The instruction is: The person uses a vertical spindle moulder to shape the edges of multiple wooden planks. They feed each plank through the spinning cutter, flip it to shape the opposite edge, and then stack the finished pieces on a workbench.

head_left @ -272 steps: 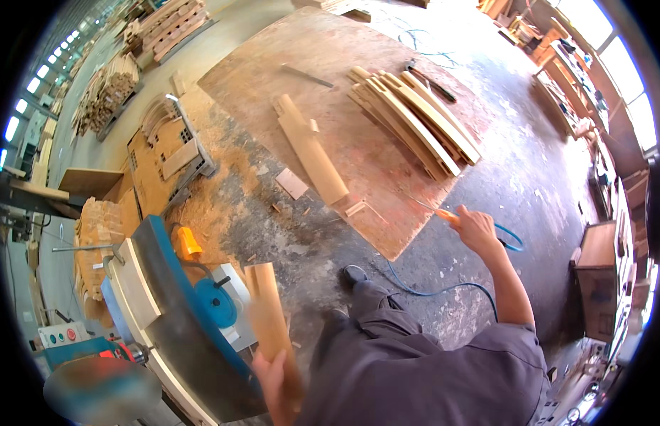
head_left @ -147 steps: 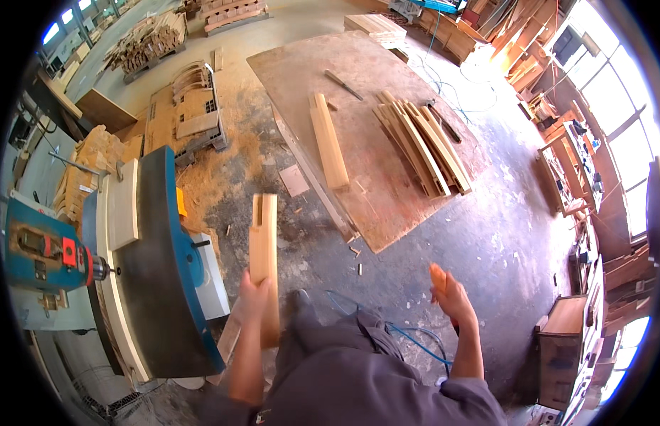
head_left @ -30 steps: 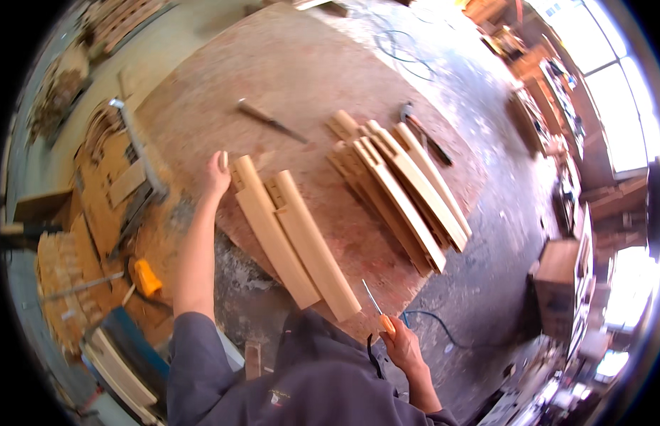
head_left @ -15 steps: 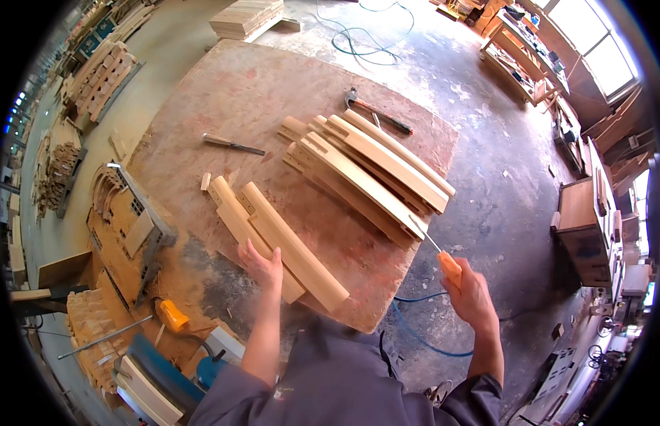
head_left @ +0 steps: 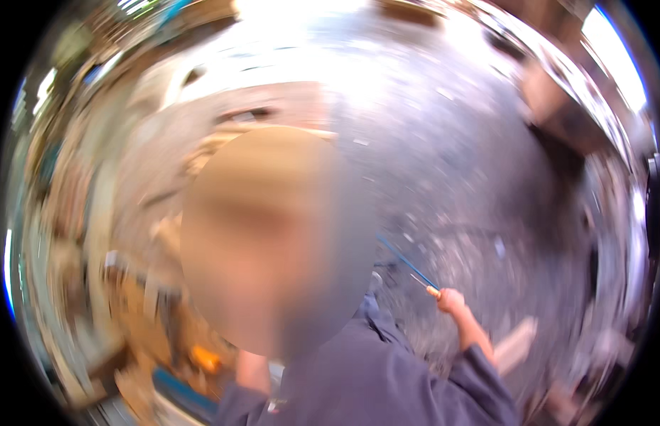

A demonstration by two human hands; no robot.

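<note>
Swinging away from plywood board — view now smeared; right hand [head_left: 452, 301] stays fisted round orange-handled tool [head_left: 423, 282], left hand [head_left: 253, 370] barely visible, grip unreadable — planks lost from sight.

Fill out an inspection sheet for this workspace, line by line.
Surface: grey floor, smeared by motion blur; speckled with pale bits.
Job's things: screwdriver with orange handle, thin shaft pointing up-left, in the right hand.
Clutter: pale wood offcut on the floor beside the right forearm; blurred wood shapes at left, too smeared to identify.
Hands: right hand closed on the screwdriver; left hand low at centre-left, grip cannot be told.
Cables: blue cable on the floor.
Surroundings: bright windows upper right; a blurred patch covers the centre.
</note>
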